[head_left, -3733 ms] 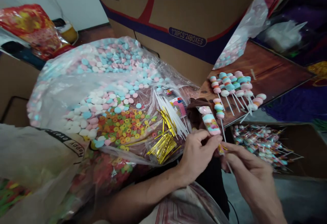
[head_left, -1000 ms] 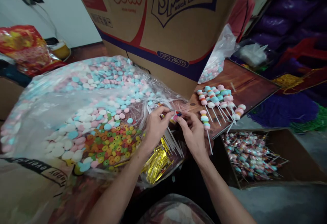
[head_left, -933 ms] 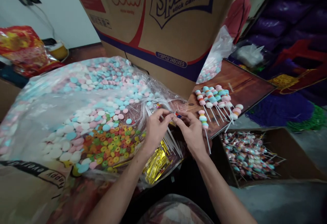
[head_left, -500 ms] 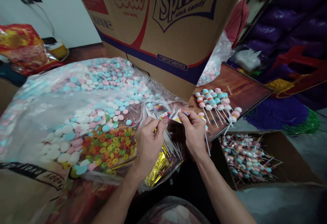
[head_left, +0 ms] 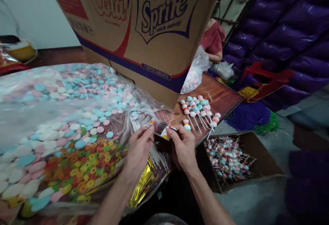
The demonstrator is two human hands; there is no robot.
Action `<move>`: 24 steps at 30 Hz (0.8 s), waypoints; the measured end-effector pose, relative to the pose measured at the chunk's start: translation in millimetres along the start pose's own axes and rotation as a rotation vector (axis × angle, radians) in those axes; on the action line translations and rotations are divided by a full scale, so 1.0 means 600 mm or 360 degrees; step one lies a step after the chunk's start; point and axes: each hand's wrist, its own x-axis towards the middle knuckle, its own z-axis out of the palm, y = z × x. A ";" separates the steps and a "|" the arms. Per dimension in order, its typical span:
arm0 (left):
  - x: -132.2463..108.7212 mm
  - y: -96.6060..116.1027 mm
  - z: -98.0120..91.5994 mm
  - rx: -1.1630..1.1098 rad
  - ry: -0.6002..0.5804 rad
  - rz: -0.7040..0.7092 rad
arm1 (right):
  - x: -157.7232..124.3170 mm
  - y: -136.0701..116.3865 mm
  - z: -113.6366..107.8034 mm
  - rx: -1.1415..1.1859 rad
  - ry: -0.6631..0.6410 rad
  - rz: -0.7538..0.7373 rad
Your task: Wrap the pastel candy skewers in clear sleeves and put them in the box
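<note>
Between my two hands a small clear plastic bag [head_left: 164, 133] with a colourful print is stretched out. The fingertips of my left hand [head_left: 138, 148] pinch its left edge. My right hand [head_left: 183, 144] grips its right side between thumb and fingers. Under and beside the hands lie white sticks [head_left: 159, 157] and shiny gold twist ties [head_left: 142, 184]. To the left are ring gummies [head_left: 87, 165] in several colours and pastel candies [head_left: 74, 81] on clear plastic. Finished-looking candy skewers [head_left: 196, 107] lie on the table just beyond my right hand.
A tall cardboard carton [head_left: 123, 43] stands behind the hands. At the lower right, an open box [head_left: 262, 160] holds many wrapped candy skewers. Behind the carton, a person in a red top [head_left: 213, 36] is near a bag of candies [head_left: 192, 77]. Purple packs [head_left: 277, 26] are stacked at the right.
The view has turned to the right, so the scene sits further left. Both hands keep hold of the bag, which is now spread a little wider between them.
</note>
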 end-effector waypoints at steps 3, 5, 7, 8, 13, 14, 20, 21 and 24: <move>-0.003 -0.013 0.006 0.0036 0.0024 0.0099 | 0.002 0.002 -0.009 -0.0058 -0.0014 -0.0004; -0.004 -0.014 0.008 0.0036 0.0016 0.0030 | 0.003 -0.001 -0.015 -0.0131 -0.0035 -0.0019; -0.004 -0.010 0.008 0.0033 0.0018 -0.0045 | 0.003 -0.005 -0.023 -0.0180 -0.0059 -0.0014; -0.004 -0.007 0.007 0.0043 0.0019 -0.0059 | 0.002 -0.006 -0.027 -0.0198 -0.0077 -0.0002; -0.004 -0.004 0.008 0.0088 0.0115 0.0089 | -0.004 0.000 -0.044 -0.0344 -0.0151 0.0020; -0.004 -0.006 0.010 0.0096 0.0129 0.0114 | -0.004 0.001 -0.046 -0.0382 -0.0142 0.0006; -0.005 -0.010 0.022 0.0131 0.0127 0.0106 | 0.008 -0.008 -0.063 -0.0474 -0.0156 -0.0089; -0.003 -0.009 0.023 0.0122 0.0149 0.0097 | 0.012 -0.009 -0.067 -0.0512 -0.0198 -0.0106; 0.005 -0.009 0.023 0.0049 0.0236 0.0091 | 0.033 -0.006 -0.083 -0.0679 -0.0316 -0.0170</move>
